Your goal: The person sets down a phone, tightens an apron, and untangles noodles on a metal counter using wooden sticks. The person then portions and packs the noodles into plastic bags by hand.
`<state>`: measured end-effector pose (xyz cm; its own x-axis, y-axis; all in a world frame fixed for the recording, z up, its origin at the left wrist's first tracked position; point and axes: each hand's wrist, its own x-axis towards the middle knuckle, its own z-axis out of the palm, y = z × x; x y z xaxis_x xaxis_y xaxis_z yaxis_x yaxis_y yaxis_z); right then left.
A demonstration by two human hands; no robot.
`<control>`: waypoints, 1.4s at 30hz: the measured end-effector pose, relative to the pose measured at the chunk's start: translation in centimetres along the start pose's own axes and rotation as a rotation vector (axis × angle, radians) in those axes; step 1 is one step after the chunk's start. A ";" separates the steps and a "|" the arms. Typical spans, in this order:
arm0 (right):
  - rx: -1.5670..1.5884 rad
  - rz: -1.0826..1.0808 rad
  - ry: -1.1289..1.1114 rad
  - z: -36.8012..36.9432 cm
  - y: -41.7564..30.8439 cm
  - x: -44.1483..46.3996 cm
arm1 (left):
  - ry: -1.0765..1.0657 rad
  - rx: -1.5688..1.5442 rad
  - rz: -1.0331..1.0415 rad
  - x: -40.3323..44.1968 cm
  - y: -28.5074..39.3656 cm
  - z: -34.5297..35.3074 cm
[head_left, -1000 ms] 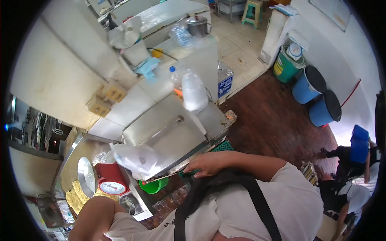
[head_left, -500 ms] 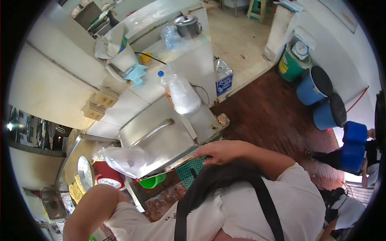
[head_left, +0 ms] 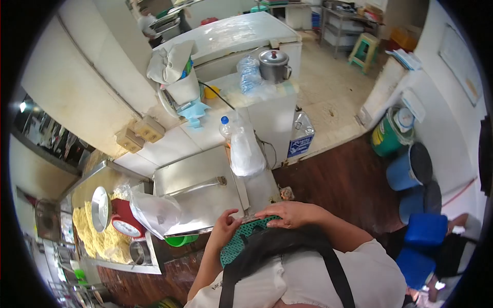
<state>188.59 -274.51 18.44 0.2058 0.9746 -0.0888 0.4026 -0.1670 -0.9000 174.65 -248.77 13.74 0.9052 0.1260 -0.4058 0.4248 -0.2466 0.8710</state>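
Note:
A green perforated plastic crate [head_left: 234,248] is in front of my body, beside the edge of the steel counter top [head_left: 205,169]; a black bag hides much of it. My right hand [head_left: 291,213] rests over the crate's far rim with its fingers curled onto it. My left hand [head_left: 224,229] is by the crate's upper left corner, fingers slightly apart and bent toward the rim; whether it touches is hard to tell. Under the counter edge, left of my left hand, shows a bright green basin [head_left: 179,241].
Left are a red dial scale [head_left: 126,218], yellow noodle-like food [head_left: 84,228] and a clear plastic bag [head_left: 154,210]. A filled white bag [head_left: 245,154] and a bottle [head_left: 225,128] stand ahead. At right, blue drums [head_left: 405,167] line the wall near a person carrying blue containers [head_left: 426,229].
My left hand has come in from the far left to the crate's corner. My right hand stays at the crate rim. The view has tilted up, and the person at right has moved nearer.

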 end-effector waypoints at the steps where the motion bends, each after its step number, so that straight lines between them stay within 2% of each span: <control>1: 0.001 -0.009 -0.044 -1.2 0.4 -0.1 | 0.041 0.047 -0.010 -0.2 -0.3 0.5; 6: 0.010 -0.101 -0.191 -7.4 3.7 -1.2 | 0.239 0.089 -0.127 2.2 1.6 3.9; 10: -0.081 -0.155 -0.257 -12.4 6.8 -2.1 | 0.307 0.026 -0.069 5.0 5.1 9.1; 11: -0.080 -0.147 -0.276 -13.5 7.3 -2.3 | 0.292 0.083 -0.009 5.2 5.8 10.4; 14: -0.027 -0.076 -0.333 -17.3 6.0 -2.7 | 0.185 0.139 -0.023 5.1 8.8 12.4; 15: -0.067 -0.098 -0.328 -18.3 5.8 -2.6 | 0.179 0.115 -0.048 5.6 6.9 12.8; 18: 0.019 -0.115 -0.349 -21.1 5.2 -2.4 | 0.189 0.154 -0.088 5.9 7.5 13.1; 22: 0.291 -0.184 -0.385 -26.3 0.8 -2.9 | 0.181 0.207 -0.063 6.8 7.5 12.2; 25: 0.260 -0.547 -0.390 -34.4 -3.3 -3.0 | 0.261 0.175 -0.070 8.1 7.7 11.3; 28: 0.216 -1.011 -0.289 -41.1 -4.8 -2.4 | 0.333 0.167 -0.103 8.7 9.1 11.1; 30: 0.173 -1.171 -0.247 -46.1 -5.3 -2.3 | 0.366 0.174 -0.144 9.9 10.6 11.6; 35: 0.149 -1.314 -0.229 -56.3 -4.5 -2.5 | 0.473 0.104 -0.204 14.1 12.8 14.3; 42: 0.038 -1.353 -0.372 -66.6 -1.7 -1.8 | 0.513 0.160 -0.283 19.9 17.7 17.0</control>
<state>246.92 -285.95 48.52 -0.5644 0.3585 0.7436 0.0716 0.9186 -0.3886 200.34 -266.97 16.38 0.6538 0.6452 -0.3955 0.6803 -0.2723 0.6804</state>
